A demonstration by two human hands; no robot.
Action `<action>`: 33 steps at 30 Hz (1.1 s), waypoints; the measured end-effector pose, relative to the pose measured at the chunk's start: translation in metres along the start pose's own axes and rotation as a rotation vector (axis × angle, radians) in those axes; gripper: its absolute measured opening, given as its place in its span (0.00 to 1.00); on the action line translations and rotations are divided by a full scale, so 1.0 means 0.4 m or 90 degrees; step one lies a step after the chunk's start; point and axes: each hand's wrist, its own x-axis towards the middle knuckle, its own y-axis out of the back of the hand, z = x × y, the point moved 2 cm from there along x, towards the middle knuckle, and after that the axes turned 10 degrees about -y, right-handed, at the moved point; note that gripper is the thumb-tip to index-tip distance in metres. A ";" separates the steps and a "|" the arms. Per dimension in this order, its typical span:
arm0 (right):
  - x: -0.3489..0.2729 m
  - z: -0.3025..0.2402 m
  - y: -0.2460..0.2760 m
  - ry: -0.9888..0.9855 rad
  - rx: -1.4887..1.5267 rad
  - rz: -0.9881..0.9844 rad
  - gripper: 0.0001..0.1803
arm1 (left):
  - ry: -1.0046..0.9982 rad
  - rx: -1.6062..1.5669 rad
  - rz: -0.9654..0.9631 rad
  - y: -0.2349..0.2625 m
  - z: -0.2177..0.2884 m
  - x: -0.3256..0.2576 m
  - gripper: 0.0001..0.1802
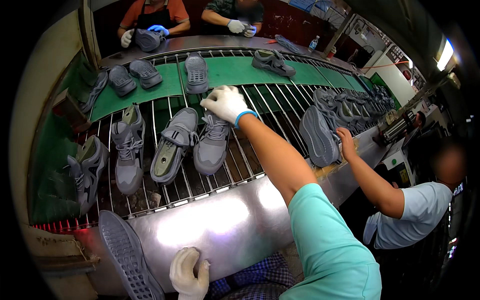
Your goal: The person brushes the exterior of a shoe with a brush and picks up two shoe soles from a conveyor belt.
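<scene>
Right hand (226,102), gloved, fingers closed on the heel of a grey shoe (212,145) lying lengthwise on the wire rack (250,150), toe toward the person. Left hand (188,272), fingers loosely curled, rests on the metal table (225,225) beside a grey sole (127,257).

— How many grey shoes on the wire rack near us?
— Four: (86,172), (128,150), (174,145), (212,142).
— And on the green belt?
— Five (197,73), soles mostly up.
— Loose soles?
— One (127,255), on the metal counter (225,225).
— People nearby?
— Three (405,210).
</scene>
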 end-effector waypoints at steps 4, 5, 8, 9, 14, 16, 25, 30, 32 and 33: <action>-0.093 -0.072 -0.041 0.081 -0.072 0.106 0.27 | 0.001 -0.037 0.014 0.002 -0.014 -0.007 0.18; -0.134 -0.078 -0.041 0.126 -0.113 0.145 0.27 | 0.012 -0.069 0.020 0.005 -0.012 0.002 0.18; -0.233 -0.135 0.006 0.179 -0.247 0.075 0.28 | 0.024 -0.042 0.029 0.013 -0.022 -0.003 0.15; -0.250 -0.140 0.039 0.124 -0.201 -0.059 0.27 | -0.013 -0.035 0.048 0.014 -0.026 -0.004 0.14; -0.341 -0.044 0.066 -0.046 -0.184 -0.056 0.26 | -0.070 0.000 0.034 0.010 -0.029 -0.009 0.18; -0.391 -0.047 0.068 0.017 -0.180 -0.016 0.24 | -0.068 -0.016 0.044 0.015 -0.034 -0.022 0.20; -0.755 -0.181 0.360 0.033 0.265 -0.069 0.26 | 0.195 -0.649 0.118 -0.125 0.010 -0.026 0.72; -1.048 -0.144 0.429 0.142 0.296 -0.290 0.23 | 0.102 -0.676 0.399 0.001 0.182 -0.060 0.36; -1.106 -0.066 0.390 0.162 0.466 -0.318 0.20 | 0.082 -0.714 0.307 0.070 0.216 -0.057 0.36; -1.123 -0.012 0.343 0.141 0.601 -0.326 0.19 | 0.131 -0.728 0.269 0.076 0.232 -0.074 0.36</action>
